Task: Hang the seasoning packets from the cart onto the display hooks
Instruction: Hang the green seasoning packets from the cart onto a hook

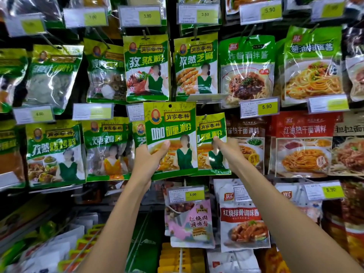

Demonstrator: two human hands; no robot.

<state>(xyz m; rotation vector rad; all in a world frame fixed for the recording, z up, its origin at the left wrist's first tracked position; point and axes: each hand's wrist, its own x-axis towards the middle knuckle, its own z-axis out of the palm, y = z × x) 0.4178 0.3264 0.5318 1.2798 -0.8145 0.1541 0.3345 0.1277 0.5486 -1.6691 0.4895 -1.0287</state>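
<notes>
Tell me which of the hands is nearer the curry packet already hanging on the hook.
Right. The right hand touches the hanging curry packet; the left hand holds the loose curry packet beside it.

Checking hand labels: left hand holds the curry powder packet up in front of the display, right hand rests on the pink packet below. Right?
Not quite. The right hand touches the matching green hanging packet beside the curry powder packet, not the pink one. The head view shows it. The left hand does hold the curry packet.
</notes>
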